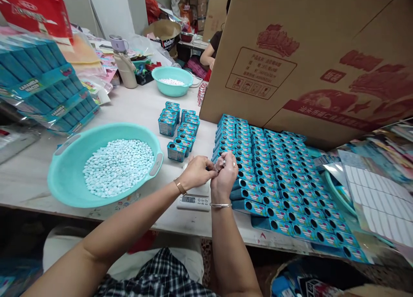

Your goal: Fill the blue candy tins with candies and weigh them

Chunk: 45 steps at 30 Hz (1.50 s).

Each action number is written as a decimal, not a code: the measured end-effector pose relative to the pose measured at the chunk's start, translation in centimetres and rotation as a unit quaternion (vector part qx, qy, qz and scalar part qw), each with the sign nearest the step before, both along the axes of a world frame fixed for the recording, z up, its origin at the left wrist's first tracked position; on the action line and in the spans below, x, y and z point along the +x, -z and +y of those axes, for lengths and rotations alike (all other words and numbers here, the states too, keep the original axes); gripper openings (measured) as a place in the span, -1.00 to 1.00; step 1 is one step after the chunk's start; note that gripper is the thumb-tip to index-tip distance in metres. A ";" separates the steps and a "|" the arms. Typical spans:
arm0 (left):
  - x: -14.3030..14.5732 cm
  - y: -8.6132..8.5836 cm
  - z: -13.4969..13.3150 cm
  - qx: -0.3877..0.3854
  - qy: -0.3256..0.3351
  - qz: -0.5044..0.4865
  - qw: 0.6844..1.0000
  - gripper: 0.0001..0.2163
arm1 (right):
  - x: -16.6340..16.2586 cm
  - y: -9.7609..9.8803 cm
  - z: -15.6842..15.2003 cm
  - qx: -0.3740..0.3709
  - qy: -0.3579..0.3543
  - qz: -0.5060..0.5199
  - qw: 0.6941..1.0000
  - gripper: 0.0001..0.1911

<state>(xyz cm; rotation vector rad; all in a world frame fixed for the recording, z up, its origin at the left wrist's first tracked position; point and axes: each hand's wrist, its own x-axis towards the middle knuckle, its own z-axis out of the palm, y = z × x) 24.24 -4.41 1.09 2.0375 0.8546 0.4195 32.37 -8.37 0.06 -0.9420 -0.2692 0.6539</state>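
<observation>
Above a small white digital scale (193,202), my two hands meet in front of me. My right hand (225,172) is curled palm up around a few small pale candies. The fingertips of my left hand (197,172) are pinched together at the right palm; what they hold, if anything, is hidden. A wide turquoise basin (61,176) to the left holds a heap of pale blue candies (119,168). Just beyond my hands stand several small blue boxes (176,151). Rows of similar boxes (274,189) with dark round holes in their tops fill the right.
A large cardboard carton (251,73) stands behind the box rows. Farther back are a second turquoise basin (172,88) with pale candies, a bottle (125,67) and a person's arm (209,55). Wrapped blue packs (48,82) are stacked at left; printed sheets (374,189) lie at right.
</observation>
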 end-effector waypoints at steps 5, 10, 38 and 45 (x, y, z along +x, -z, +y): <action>-0.4 0.6 -0.2 0.057 -0.006 0.006 0.998 -0.87 | 1.4 0.1 0.1 0.020 -0.041 0.096 0.994 -0.70; -1.2 0.8 0.4 0.149 -0.010 0.037 0.988 -0.91 | 3.8 -0.6 -1.2 0.068 -0.054 0.176 0.981 -0.75; 4.3 -2.3 2.3 0.211 0.236 0.452 0.834 -0.34 | 7.7 1.1 -12.3 0.096 -0.038 0.232 0.967 -0.78; 4.6 -2.2 2.7 0.206 0.230 0.446 0.840 -0.31 | 7.3 1.1 -10.8 0.094 -0.067 0.210 0.971 -0.72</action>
